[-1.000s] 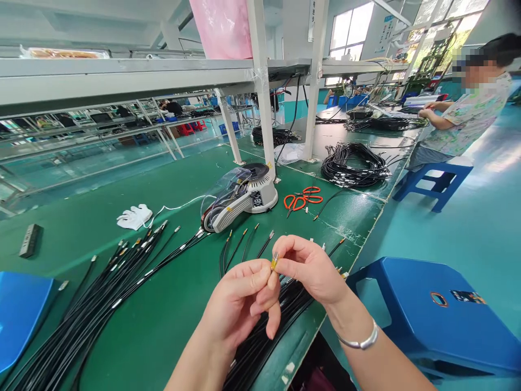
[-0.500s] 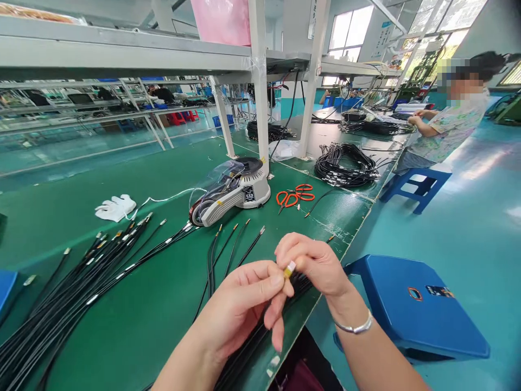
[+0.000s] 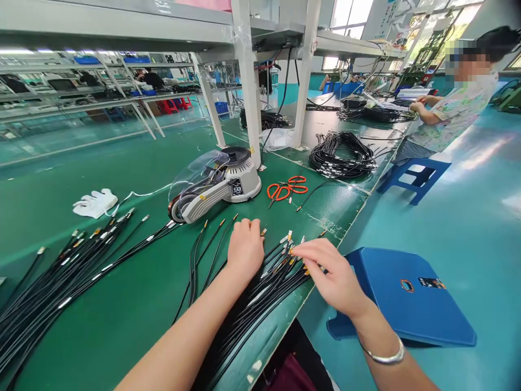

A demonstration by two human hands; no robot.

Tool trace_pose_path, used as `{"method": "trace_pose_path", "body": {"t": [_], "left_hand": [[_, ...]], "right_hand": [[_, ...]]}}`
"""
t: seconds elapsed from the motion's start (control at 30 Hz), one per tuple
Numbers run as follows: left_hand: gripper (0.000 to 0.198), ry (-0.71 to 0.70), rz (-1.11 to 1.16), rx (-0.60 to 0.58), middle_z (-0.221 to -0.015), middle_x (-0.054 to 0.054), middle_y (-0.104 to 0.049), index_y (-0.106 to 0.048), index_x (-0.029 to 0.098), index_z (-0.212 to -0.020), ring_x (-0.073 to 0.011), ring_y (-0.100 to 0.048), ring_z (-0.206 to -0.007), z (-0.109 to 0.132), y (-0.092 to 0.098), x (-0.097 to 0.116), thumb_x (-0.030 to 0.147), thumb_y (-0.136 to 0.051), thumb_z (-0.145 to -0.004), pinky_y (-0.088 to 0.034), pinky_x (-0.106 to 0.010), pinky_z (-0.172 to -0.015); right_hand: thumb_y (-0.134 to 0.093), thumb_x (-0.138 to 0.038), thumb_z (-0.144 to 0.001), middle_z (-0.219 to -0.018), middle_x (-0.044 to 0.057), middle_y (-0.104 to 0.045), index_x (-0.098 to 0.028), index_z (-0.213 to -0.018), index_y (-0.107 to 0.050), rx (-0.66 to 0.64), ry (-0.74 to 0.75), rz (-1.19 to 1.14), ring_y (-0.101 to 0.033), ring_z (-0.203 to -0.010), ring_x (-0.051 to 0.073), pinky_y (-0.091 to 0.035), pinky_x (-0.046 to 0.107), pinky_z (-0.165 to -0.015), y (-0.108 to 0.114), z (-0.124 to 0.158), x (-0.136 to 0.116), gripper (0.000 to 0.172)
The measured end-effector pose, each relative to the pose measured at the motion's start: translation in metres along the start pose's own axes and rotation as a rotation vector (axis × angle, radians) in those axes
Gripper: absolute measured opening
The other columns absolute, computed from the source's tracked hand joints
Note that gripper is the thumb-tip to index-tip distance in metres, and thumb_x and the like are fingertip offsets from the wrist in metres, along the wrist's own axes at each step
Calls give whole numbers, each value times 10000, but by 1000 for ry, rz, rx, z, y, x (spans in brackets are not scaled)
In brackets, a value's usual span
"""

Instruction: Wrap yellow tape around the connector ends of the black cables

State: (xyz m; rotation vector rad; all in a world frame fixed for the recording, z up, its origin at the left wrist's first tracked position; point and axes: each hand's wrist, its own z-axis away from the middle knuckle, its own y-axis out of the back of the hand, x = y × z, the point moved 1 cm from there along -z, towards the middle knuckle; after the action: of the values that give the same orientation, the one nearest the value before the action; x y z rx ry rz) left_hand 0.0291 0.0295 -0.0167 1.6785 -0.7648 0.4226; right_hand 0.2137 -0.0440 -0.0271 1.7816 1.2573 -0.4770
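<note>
My left hand [image 3: 245, 250] rests knuckles-up on the green bench mat [image 3: 134, 163], its curled fingers beside a few loose black cables [image 3: 194, 266]. Whether it holds anything is hidden. My right hand [image 3: 331, 274] lies with its fingers spread and reaching left to the metal-tipped ends of a bundle of black cables [image 3: 280, 274]. The bundle runs down towards the bench edge between my arms. A larger fan of similar cables [image 3: 69, 271] lies further left.
A tape dispenser [image 3: 220, 182], orange-handled scissors [image 3: 287, 189] and a white glove [image 3: 95, 203] lie on the bench. A blue stool [image 3: 407, 293] stands to my right. Further along are coiled cables [image 3: 342, 155] and a seated co-worker [image 3: 456, 114].
My hands have come apart and dropped to the bench. The small yellow-tipped part pinched between them earlier no longer shows. My view has shifted, with the bench appearing further right.
</note>
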Motion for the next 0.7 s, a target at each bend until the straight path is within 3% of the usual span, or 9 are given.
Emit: {"method": "trace_pose_path", "body": {"t": [0.07,0.13,0.3,0.4,0.53,0.6,0.7], "left_hand": [[138,-59,-25,-37,-949,-101,-590,-651,179,-897,-281,-503,-989,2,-15,2,128,-574,-794,-364,-423,-922],[65,-89,-32,-93,-872,-81,-582,-643,185,-803,-266,-514,-929,4,-25,5,150,-589,-802,-385,-413,-898],[168,-35,-8,-157,-722,-48,-567,-598,188,-615,-235,-540,-807,-3,-29,7,102,-587,-760,-416,-386,-817],[120,41,63,-162,-695,-26,-609,-618,193,-678,-195,-570,-696,-4,-19,8,185,-572,-789,-443,-337,-713],[200,129,207,-123,-727,-1,-632,-624,181,-939,-151,-602,-626,6,6,21,319,-511,-849,-471,-268,-601],[281,145,291,-94,-800,-4,-633,-634,182,-1034,-123,-582,-595,13,18,32,356,-511,-851,-470,-247,-575],[274,128,394,-54,-845,-6,-626,-706,209,-983,-103,-533,-591,24,32,49,378,-561,-823,-441,-232,-561]], "right_hand": [[-454,-74,-888,-1094,36,-675,-288,-1127,-660,-82,64,19,-553,-1024,220,-460,436,-906,-8,-1,3,381],[-440,-40,-864,-1147,25,-663,-292,-1177,-635,-142,92,51,-526,-1056,231,-449,460,-932,-14,0,8,447],[-425,-31,-858,-1136,42,-668,-242,-1147,-649,-154,11,78,-512,-1055,236,-452,458,-934,-22,5,20,423],[-441,-110,-902,-1056,51,-686,-235,-1037,-683,-28,-113,-40,-548,-1034,222,-458,429,-928,-21,5,23,304],[-508,-301,-920,-994,60,-692,-212,-1008,-672,208,-453,-289,-622,-919,194,-490,362,-850,-11,-8,21,207],[-556,-387,-891,-965,58,-695,-201,-1027,-667,196,-547,-397,-632,-847,179,-500,321,-774,-7,-21,15,256],[-631,-439,-830,-867,39,-687,-185,-956,-685,107,-549,-508,-615,-776,155,-483,273,-697,-2,-44,3,289]]}}
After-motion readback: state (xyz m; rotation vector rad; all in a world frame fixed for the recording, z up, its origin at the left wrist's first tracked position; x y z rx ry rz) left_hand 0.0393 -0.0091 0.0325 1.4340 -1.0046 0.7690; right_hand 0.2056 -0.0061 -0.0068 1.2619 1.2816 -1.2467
